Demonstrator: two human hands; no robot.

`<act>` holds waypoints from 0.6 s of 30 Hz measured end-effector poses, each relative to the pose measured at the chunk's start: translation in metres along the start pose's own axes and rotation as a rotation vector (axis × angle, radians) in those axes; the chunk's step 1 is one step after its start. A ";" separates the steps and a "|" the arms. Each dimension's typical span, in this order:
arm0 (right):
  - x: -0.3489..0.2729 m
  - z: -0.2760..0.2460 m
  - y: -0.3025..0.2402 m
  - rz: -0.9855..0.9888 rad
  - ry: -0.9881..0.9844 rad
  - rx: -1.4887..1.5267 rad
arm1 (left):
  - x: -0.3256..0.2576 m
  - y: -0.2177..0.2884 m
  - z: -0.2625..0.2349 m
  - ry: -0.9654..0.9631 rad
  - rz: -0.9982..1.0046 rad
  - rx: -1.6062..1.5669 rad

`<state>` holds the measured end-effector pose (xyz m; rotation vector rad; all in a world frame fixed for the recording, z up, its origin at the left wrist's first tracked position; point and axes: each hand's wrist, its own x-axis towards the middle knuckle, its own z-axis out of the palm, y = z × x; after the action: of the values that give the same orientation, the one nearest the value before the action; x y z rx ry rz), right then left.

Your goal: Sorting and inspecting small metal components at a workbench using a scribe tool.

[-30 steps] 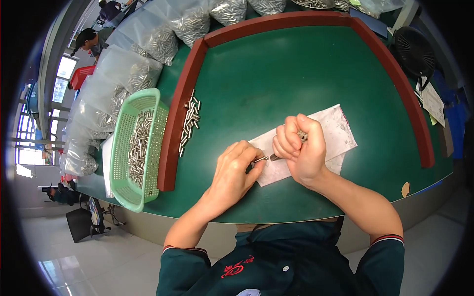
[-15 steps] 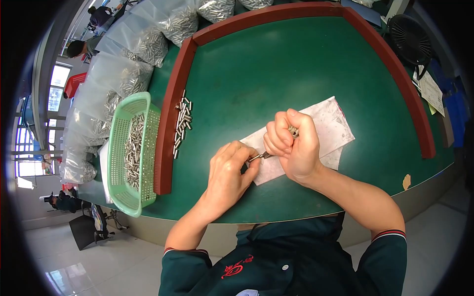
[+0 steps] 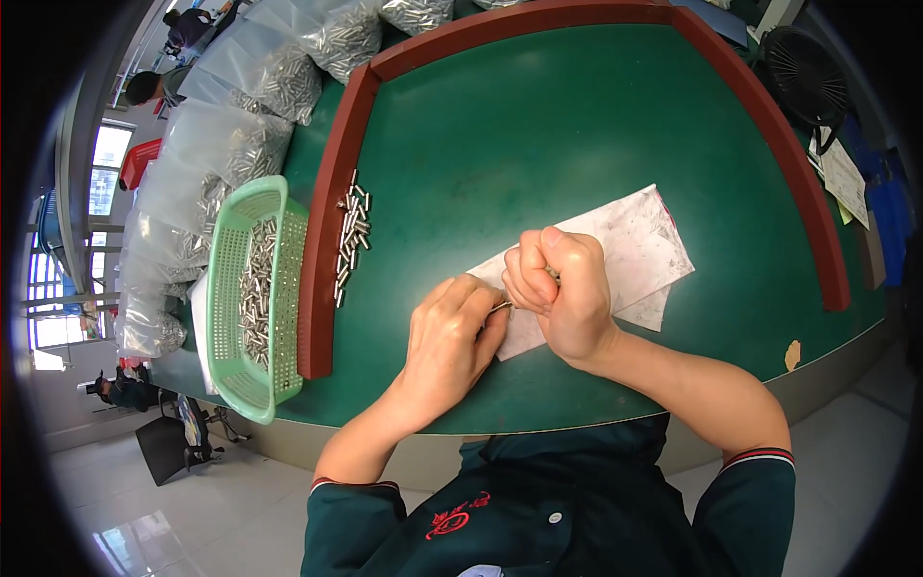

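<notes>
I watch through the left one of two wide fisheye cameras worn side by side on the person's head, looking steeply down over the shirt [image 3: 524,524] at the lower edge toward the left hand [image 3: 450,327] and right hand [image 3: 562,288] near the middle. My view is close enough that the forearms [image 3: 678,380] enter from below, yet wide enough to take in the green table [image 3: 481,125], the floor [image 3: 106,490] at lower left and a fan [image 3: 803,77] at upper right. I see it upright and unmirrored, with straight edges bending outward and black corners.
</notes>
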<state>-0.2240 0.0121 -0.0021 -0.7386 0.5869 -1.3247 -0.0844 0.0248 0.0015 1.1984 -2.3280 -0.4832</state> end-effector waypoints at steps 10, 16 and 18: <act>-0.002 0.002 0.005 -0.093 0.013 -0.105 | 0.002 0.004 -0.002 -0.044 0.012 0.025; 0.004 -0.008 -0.006 0.001 0.039 0.099 | 0.000 0.006 -0.005 0.000 -0.036 0.020; 0.005 -0.013 -0.009 -0.028 0.033 0.133 | 0.003 0.009 -0.006 0.037 -0.035 0.035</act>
<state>-0.2383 0.0044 -0.0038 -0.6187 0.5111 -1.3899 -0.0884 0.0269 0.0117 1.2555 -2.2967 -0.4310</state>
